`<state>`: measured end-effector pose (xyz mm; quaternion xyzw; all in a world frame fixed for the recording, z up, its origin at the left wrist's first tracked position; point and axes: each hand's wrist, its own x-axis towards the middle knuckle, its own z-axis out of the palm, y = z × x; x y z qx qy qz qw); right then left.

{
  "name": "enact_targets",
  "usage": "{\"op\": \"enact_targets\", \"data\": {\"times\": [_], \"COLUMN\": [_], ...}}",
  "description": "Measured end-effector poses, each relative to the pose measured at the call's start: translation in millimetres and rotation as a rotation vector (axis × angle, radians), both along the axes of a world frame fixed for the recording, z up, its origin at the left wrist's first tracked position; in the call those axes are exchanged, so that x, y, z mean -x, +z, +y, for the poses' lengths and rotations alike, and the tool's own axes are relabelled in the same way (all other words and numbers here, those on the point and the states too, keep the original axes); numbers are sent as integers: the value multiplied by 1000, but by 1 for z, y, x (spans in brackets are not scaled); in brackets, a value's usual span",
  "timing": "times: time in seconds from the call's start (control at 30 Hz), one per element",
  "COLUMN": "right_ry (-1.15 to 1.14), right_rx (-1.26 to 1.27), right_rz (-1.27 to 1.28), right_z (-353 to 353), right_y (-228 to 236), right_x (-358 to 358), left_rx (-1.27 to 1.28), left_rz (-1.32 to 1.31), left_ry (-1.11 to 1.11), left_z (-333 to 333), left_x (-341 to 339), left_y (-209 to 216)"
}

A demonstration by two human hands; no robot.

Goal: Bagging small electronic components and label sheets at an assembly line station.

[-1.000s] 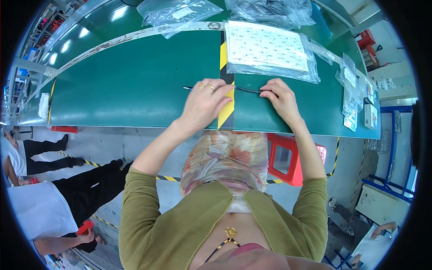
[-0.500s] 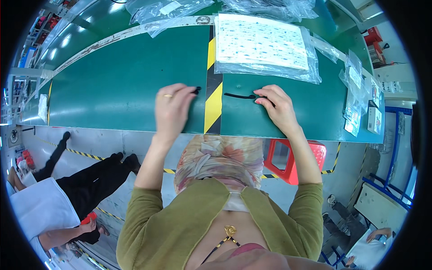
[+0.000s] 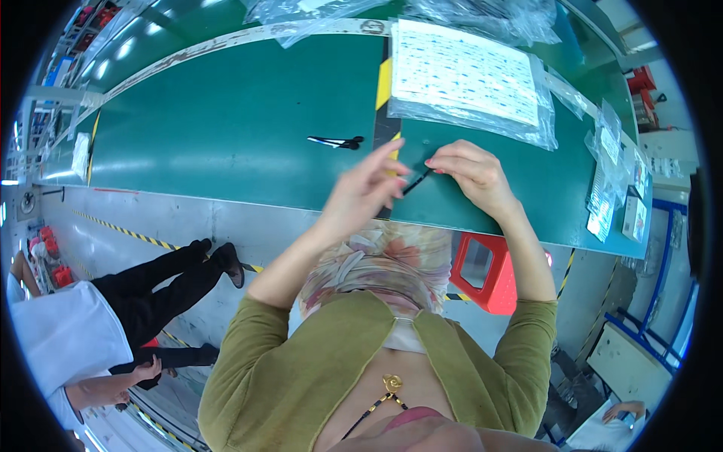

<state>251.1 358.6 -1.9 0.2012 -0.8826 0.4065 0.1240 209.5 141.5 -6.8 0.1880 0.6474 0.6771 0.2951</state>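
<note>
My right hand pinches one end of a thin black strip between thumb and fingertips, above the green table. The strip slants down and left toward my left hand. That hand is slightly blurred, with its fingers apart. Its fingertips are close to the strip's lower end; whether they touch it I cannot tell. Left of my hands, a small pair of what look like black-handled scissors lies on the table, the handle end toward me and the thin pale end pointing left.
A printed sheet in a clear plastic sleeve lies beyond my right hand. Clear bags are piled at the far edge, and more bags and small boxes sit at the right. A red stool stands below. Other people are around.
My left hand has let go of the scissors-like tool and moved right and nearer, beside the strip. The strip has turned from nearly level to slanting. The whole view has shifted slightly.
</note>
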Motion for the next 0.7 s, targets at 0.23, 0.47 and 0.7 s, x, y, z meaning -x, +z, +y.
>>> {"op": "enact_targets", "data": {"times": [0.23,0.47,0.7], "right_ry": [-107,-341,-248], "right_rx": [241,386,1081], "right_rz": [-208,-358,-645], "right_z": [-24,-27,-26], "right_y": [3,-7,-7], "right_x": [-14,-30,-28], "left_rx": [-227,-363,-364], "left_rz": [-345,-488,-277], "left_ry": [-47,189,313], "left_z": [33,33,39], "left_x": [-12,-1,-3], "left_y": [-12,-19,-27]}}
